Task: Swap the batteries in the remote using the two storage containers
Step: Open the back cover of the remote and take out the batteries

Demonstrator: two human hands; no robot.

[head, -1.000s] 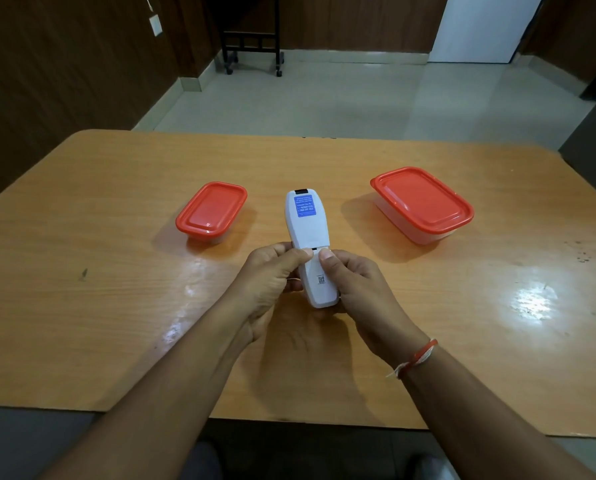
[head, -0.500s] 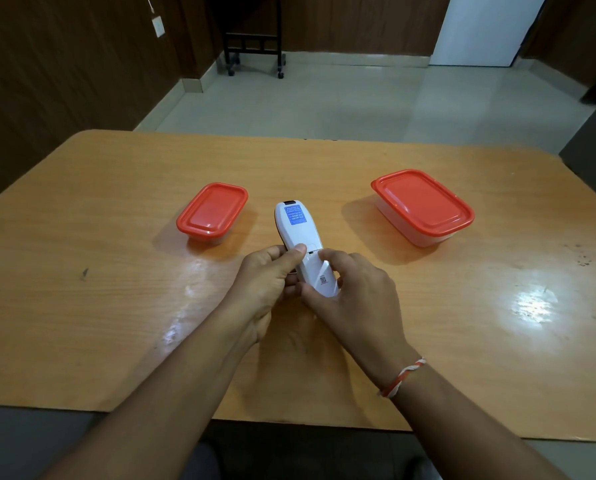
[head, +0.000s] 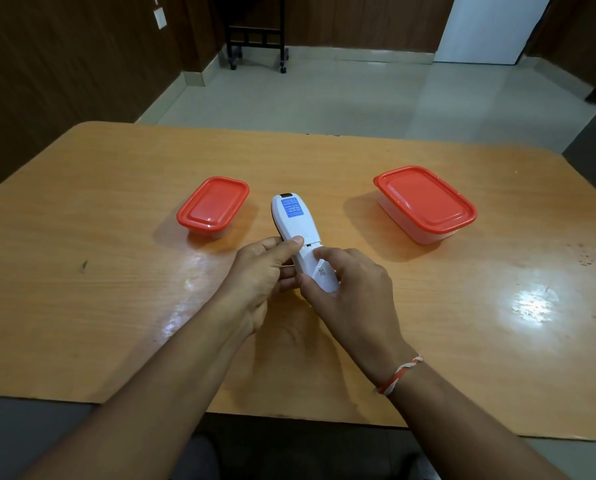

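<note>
Remote [head: 298, 233], back up, clasped by left grip [head: 262, 271] and right grip [head: 348, 289].

- The remote [head: 298, 237], which a second ago pointed straight away from the table's [head: 99, 202] near edge, now has its far end swung toward the small box [head: 212, 207].
- The right hand [head: 350, 292] has shifted from a thumb-tip press to wrapping the remote's near end, thumb along the cover.
- The left hand [head: 260, 271] keeps its thumb on the remote's middle, having turned with it.
</note>
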